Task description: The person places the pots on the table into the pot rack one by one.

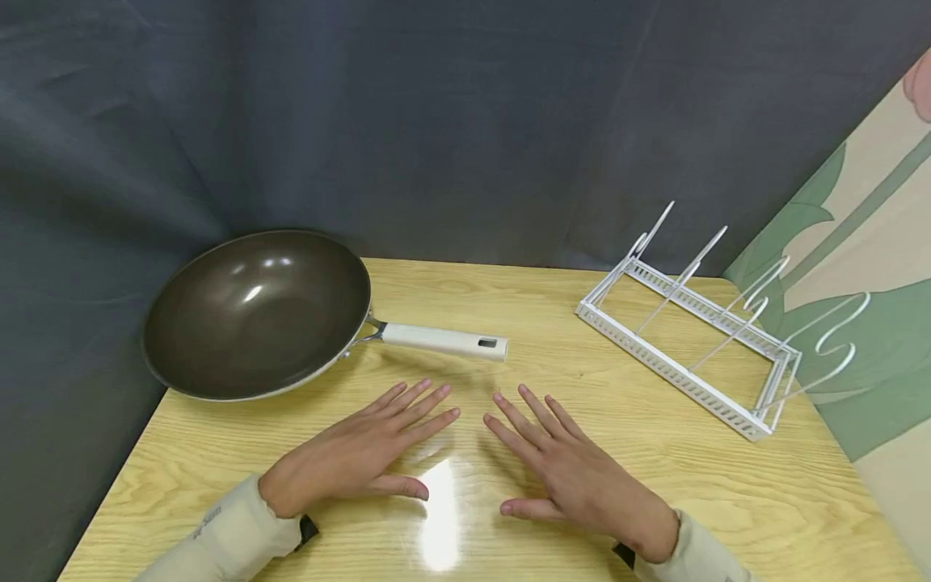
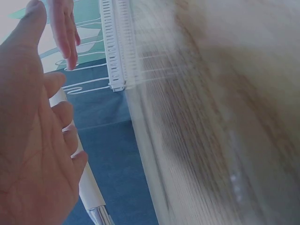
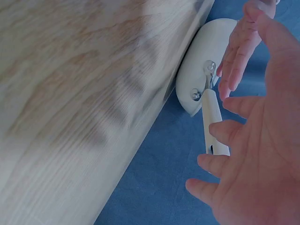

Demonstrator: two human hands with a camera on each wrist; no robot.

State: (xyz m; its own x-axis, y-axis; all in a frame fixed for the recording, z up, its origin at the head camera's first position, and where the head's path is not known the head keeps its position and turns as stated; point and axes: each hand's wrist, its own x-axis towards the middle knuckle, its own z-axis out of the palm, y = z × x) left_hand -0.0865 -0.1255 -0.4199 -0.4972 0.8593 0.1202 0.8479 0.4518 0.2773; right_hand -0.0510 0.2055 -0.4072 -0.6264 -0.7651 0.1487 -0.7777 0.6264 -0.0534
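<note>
Two hands lie flat on a wooden counter [image 1: 727, 477], fingers spread wide and holding nothing.

Left hand [image 1: 356, 453] and right hand [image 1: 575, 477] rest side by side, just short of the white handle [image 1: 444, 341] of a dark wok [image 1: 254, 311] at the counter's left rear; a white wire rack [image 1: 691, 339] stands to the right.

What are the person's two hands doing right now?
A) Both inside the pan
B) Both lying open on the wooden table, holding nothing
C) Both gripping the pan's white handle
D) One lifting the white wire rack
B: the left hand and right hand rest with straight fingers on the table, short of the pan and away from the wire rack.
</note>
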